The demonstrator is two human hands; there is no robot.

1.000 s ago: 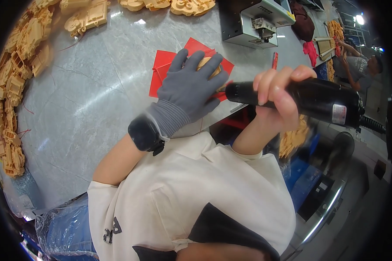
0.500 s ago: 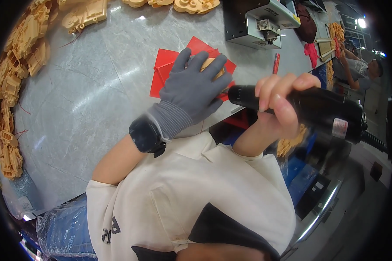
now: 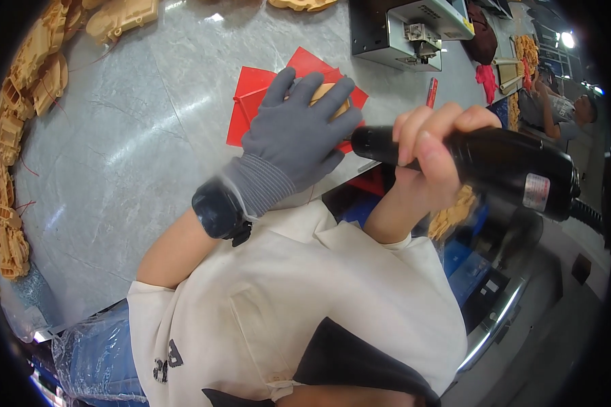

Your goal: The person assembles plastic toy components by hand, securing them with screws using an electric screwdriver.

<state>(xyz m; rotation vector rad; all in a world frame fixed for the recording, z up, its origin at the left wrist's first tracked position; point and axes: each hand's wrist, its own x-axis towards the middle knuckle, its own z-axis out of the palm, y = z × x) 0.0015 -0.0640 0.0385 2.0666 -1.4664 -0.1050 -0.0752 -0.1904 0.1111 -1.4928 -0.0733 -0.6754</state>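
My left hand [image 3: 299,119], in a grey glove, is curled over a tan plastic part [image 3: 324,93] and holds it down on a red angular fixture [image 3: 250,85]. Most of the part is hidden under the palm and fingers. In my bare right hand [image 3: 438,146] is a black electric screwdriver [image 3: 516,169], held nearly level with its fingers wrapped round the body. Its narrow front end points left at the fixture's right edge, close to the gloved fingers. The tip is hidden by the left hand.
Tan plastic parts [image 3: 10,136] line the table's left edge, and more lie along the far side. A metal-housed machine [image 3: 414,34] stands at the far right, with a red pen-like stick [image 3: 432,93] nearby. Another person [image 3: 557,112] sits further right.
The whole view has shifted slightly, with the table's things moving a little left and up. Both hands keep nearly the same grip, and the screwdriver still points at the fixture.
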